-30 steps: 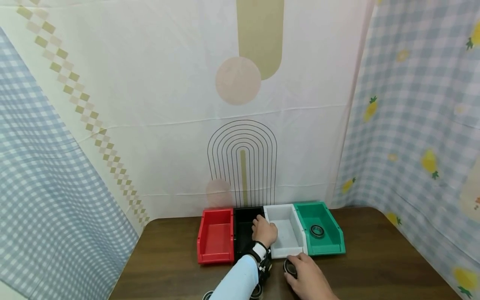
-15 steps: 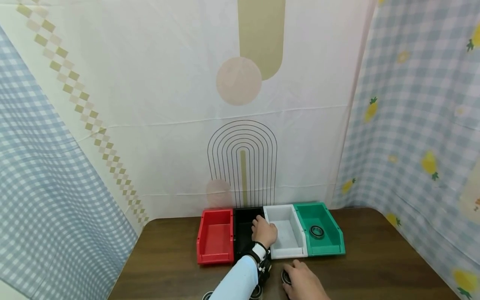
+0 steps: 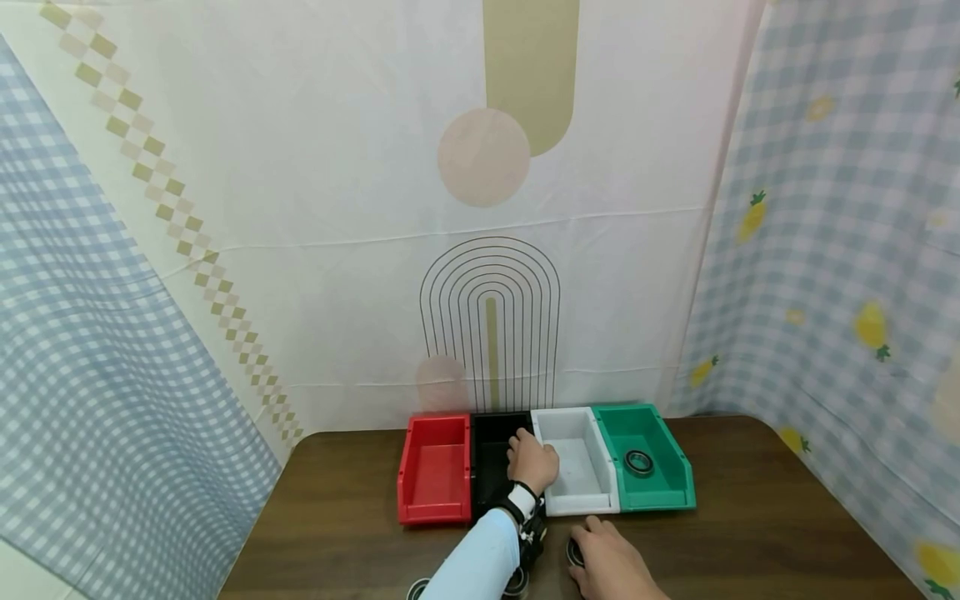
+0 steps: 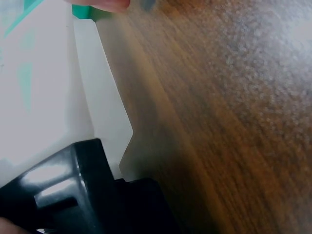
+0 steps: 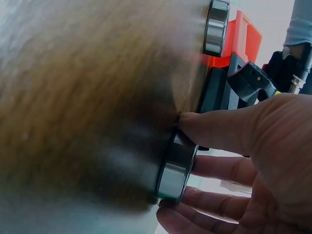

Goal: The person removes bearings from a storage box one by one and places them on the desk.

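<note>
My right hand (image 3: 609, 560) pinches a metal ball bearing (image 5: 176, 168) between thumb and fingers. In the right wrist view the bearing stands on its edge from that side, at the brown table surface. My left hand (image 3: 532, 462) is over the black bin (image 3: 491, 483), near its wall beside the white bin (image 3: 583, 502). Its fingers are loosely bent, and whether they hold anything is hidden. Another bearing (image 3: 638, 463) lies flat in the green bin (image 3: 656, 498). Two more bearings sit at the front of the table, one bearing (image 3: 418, 588) left of my forearm and one bearing (image 3: 516, 581) partly behind it.
A red bin (image 3: 435, 510) stands at the left end of the row of bins, against the cloth backdrop (image 3: 337, 208). Brown tabletop (image 3: 337, 517) spreads on both sides. My left forearm (image 3: 476, 558) crosses in front of the black bin.
My right hand has shifted slightly toward the front of the table and turned a little over the bearing. The left hand keeps its place. The head view has moved slightly.
</note>
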